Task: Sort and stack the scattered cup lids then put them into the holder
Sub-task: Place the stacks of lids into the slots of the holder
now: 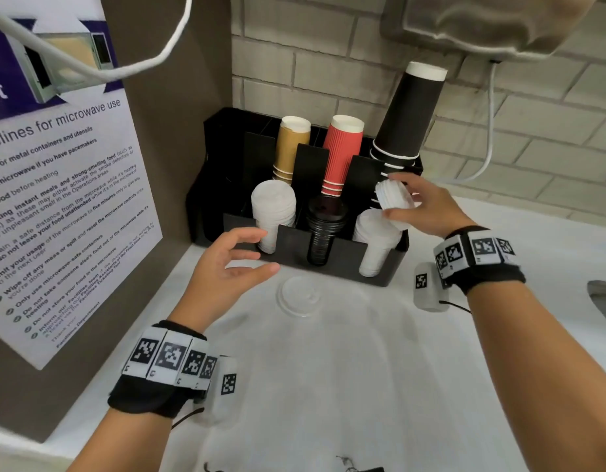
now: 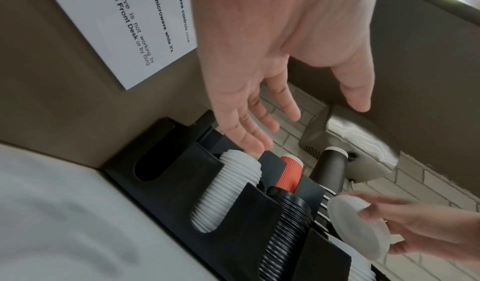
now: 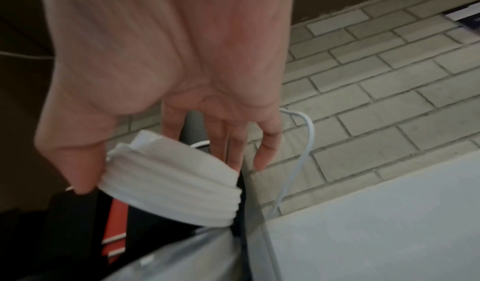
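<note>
A black holder stands at the back of the white counter. Its front slots carry a white lid stack on the left, a black lid stack in the middle and another white lid stack on the right. My right hand grips a short stack of white lids, tilted, just above the right slot. My left hand hovers open in front of the left slot, holding nothing. A clear lid lies on the counter before the holder.
Behind the lid slots stand stacks of tan cups, red cups and black cups. A microwave notice hangs on the brown panel at left. A white cable runs down the brick wall. A sink edge shows at right.
</note>
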Motion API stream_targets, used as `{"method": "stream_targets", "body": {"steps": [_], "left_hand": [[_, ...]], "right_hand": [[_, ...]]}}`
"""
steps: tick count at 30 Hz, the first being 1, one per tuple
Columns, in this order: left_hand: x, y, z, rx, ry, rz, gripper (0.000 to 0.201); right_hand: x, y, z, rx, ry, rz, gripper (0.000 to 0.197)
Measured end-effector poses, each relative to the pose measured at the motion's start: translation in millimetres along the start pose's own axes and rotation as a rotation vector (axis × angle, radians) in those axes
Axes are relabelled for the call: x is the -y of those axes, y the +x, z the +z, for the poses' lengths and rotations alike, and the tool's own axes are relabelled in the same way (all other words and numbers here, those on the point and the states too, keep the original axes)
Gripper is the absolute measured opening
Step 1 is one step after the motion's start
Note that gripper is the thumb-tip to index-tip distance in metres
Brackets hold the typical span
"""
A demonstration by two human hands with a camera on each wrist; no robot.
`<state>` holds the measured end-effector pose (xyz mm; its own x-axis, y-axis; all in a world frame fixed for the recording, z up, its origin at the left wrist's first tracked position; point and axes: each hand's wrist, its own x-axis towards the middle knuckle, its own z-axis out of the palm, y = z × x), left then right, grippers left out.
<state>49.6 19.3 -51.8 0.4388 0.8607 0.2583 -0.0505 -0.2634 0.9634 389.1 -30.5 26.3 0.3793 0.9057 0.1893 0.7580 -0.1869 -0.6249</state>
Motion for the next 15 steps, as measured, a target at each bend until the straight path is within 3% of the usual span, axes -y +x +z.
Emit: {"method": "stream_targets", "body": {"steps": [7,11,15], "left_hand": [[3.0,-2.5,-0.3,-0.004,0.02,-0.013,0.042],[3.9,-2.4,3.5,0.008,0.021,-0.016,0.041],[5.8,-2.2,7.4,0.012,0.026,-0.02,0.04]], "right_hand": [[-1.4,8.9,19.1,0.111,-0.27,-0.039,0.069],[-4.5,5.5,33.3,0.133,-0.279,0.009,0.066],[-4.9,6.2,45.1,0.065,-0.209,0.049,0.05]]}}
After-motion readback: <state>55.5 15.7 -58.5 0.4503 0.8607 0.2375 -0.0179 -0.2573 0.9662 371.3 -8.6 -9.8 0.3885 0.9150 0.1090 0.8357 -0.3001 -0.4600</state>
